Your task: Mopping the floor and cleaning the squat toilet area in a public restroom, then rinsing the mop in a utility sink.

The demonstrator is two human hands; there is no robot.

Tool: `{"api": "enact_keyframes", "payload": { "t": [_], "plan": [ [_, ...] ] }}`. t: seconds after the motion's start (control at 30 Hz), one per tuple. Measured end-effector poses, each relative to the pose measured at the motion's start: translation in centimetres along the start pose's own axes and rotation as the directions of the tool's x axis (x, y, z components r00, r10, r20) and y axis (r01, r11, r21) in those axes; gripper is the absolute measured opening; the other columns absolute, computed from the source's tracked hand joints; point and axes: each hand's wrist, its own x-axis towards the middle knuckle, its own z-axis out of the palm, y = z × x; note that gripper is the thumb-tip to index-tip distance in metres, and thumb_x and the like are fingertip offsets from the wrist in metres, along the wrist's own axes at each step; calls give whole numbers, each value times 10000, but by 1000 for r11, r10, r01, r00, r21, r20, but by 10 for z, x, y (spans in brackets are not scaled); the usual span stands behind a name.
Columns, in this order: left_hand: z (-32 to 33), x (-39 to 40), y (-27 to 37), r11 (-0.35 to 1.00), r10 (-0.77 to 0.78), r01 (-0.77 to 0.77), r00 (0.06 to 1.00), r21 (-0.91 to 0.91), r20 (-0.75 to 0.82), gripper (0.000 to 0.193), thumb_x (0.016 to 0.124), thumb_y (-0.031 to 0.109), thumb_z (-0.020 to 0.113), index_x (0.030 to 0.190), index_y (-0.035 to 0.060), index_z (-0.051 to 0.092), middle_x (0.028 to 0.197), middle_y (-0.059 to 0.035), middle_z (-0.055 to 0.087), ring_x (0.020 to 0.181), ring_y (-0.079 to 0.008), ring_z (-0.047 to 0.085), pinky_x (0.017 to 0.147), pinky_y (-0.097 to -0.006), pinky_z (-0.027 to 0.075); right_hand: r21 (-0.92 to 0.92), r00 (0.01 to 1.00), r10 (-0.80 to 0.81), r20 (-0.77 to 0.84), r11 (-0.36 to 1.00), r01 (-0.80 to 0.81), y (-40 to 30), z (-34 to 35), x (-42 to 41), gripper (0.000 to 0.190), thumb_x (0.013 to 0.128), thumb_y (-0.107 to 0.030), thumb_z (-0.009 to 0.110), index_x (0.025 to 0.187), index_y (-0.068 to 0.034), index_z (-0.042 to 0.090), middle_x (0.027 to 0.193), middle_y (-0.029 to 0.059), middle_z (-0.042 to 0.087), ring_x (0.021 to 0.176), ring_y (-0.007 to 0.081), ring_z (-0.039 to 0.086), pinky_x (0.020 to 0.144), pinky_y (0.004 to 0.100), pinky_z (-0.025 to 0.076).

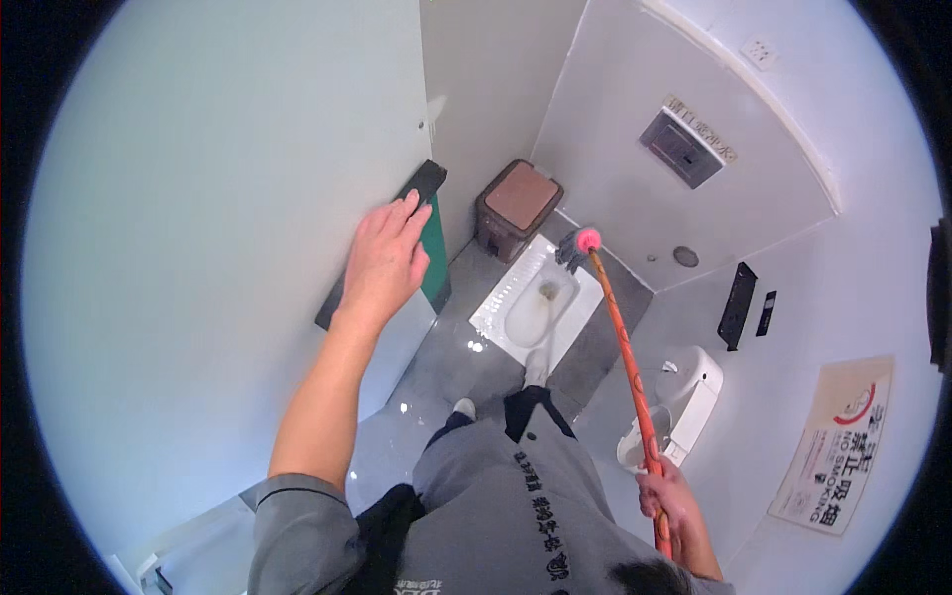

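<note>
My right hand [669, 498] grips the orange patterned handle of a mop [632, 364]. The mop's pink socket and grey strands [571, 251] are at the far edge of a white ceramic squat toilet [532, 301] set in the grey floor. My left hand [388, 260] lies with its fingers over a long black bar [422, 181] at the left partition, beside a green panel [433, 249]. Whether it grips the bar cannot be told. A brownish spot shows in the toilet bowl.
A brown lidded bin [520, 201] stands in the corner behind the toilet. On the right wall are an open white paper dispenser [695, 409], a black shelf [736, 306] and a no-smoking sign [833, 446]. A flush panel [680, 146] sits in the back wall.
</note>
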Motion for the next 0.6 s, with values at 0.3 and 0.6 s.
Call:
{"api": "enact_keyframes", "payload": {
  "t": [0.3, 0.6],
  "plan": [
    [2, -5, -13, 1000, -24, 22, 997, -20, -74, 328, 629, 45, 584, 955, 26, 561, 1126, -112, 477, 1004, -262, 451, 863, -376, 364, 125, 968, 59, 246, 988, -92, 5, 26, -90, 215, 777, -70, 517, 930, -82, 367, 470, -19, 292, 327, 87, 270, 305, 223, 233],
    [-2, 7, -15, 998, -54, 54, 998, -12, -31, 266, 636, 51, 573, 901, 34, 586, 1135, -115, 476, 1021, -267, 447, 865, -374, 364, 264, 881, 311, 358, 871, -415, -20, 57, 48, 338, 844, -451, 425, 830, -114, 412, 488, -49, 265, 364, 46, 237, 320, 189, 226]
  ]
}}
